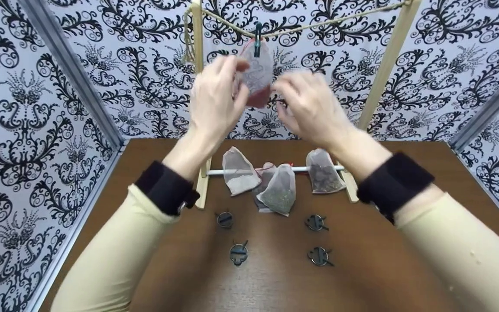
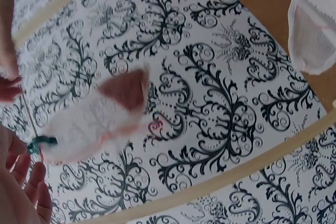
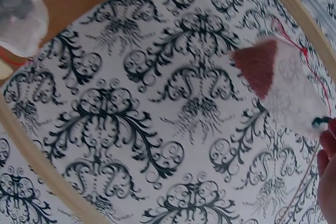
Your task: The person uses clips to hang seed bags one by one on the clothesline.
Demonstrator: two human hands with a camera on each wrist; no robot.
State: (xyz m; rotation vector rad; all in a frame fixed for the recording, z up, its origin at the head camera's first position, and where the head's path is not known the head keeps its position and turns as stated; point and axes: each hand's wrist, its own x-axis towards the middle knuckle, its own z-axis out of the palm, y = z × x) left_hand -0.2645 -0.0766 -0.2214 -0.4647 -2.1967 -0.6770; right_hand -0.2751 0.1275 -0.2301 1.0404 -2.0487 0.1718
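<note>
A sheer white drawstring bag (image 1: 261, 71) with reddish contents in its lower corner hangs from a sagging cord (image 1: 336, 21). A dark green clothespin (image 1: 257, 40) grips the bag's top at the cord. My left hand (image 1: 217, 93) is raised just left of the bag, fingers loosely bent and nothing in them. To the bag's right is my right hand (image 1: 312, 102), blurred, fingers bent and spread from the thumb. In the left wrist view, fingers (image 2: 39, 182) are close to the clothespin. The bag (image 3: 286, 77) and its red drawstring (image 3: 313, 69) show in the right wrist view.
Wooden posts (image 1: 390, 60) carry the cord. Below, a white rod (image 1: 300, 169) spans the frame, with several filled mesh bags (image 1: 280, 188) along it. Several small dark clips with metal rings (image 1: 238, 252) lie on the brown table (image 1: 271, 268). Patterned walls (image 1: 28, 130) enclose the space.
</note>
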